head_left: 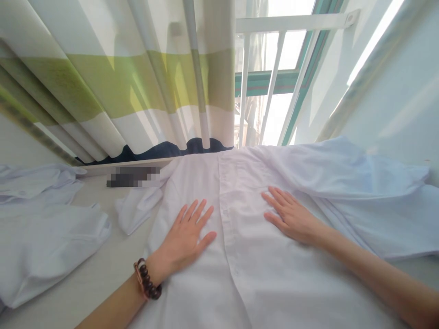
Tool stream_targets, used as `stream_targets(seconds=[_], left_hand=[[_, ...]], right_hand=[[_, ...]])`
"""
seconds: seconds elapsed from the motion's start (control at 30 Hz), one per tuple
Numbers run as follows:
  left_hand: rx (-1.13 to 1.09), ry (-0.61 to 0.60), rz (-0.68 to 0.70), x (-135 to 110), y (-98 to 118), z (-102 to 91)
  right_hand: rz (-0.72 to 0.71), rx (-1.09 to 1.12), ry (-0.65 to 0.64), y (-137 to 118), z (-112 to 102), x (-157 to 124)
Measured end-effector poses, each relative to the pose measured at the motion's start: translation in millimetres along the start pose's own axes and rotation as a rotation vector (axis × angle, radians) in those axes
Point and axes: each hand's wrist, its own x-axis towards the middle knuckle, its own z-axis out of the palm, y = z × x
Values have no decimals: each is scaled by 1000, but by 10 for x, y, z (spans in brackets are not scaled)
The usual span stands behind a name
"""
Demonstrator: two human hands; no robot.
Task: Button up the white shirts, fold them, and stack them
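A white button-front garment, like a shirt or lab coat (pixel 206 283), lies spread out before me with its button placket running down the middle. My left hand (pixel 187 235) rests flat on the panel left of the placket, fingers spread, a beaded bracelet (pixel 148 279) on its wrist. On the right panel, below the chest pocket (pixel 245 173), my right hand (pixel 290 217) lies palm down with its fingers stretched out. One sleeve (pixel 137 205) is bent out at the left; the other sleeve (pixel 325 169) extends to the right, with folds in it.
More white clothing (pixel 44 242) lies at the left. A pixelated dark object (pixel 132 177) sits by the back edge. Behind hangs a white and green curtain (pixel 137 87), beside a window with a white railing (pixel 277 64). A pale wall (pixel 401 100) stands at the right.
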Motion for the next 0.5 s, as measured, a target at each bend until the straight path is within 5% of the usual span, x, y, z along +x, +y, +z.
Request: stream_targets(seconds=[0.13, 0.27, 0.37, 0.5], left_hand=[[-57, -57, 50, 36, 12, -81], [-32, 189, -95, 560, -154, -134], [-55, 172, -255, 920, -284, -70], [-53, 119, -278, 1013, -337, 73]], right_hand=[[2, -16, -77, -24, -214, -61], [63, -36, -67, -178, -429, 415], [116, 7, 38, -279, -299, 858], [150, 39, 20, -274, 57, 1161]])
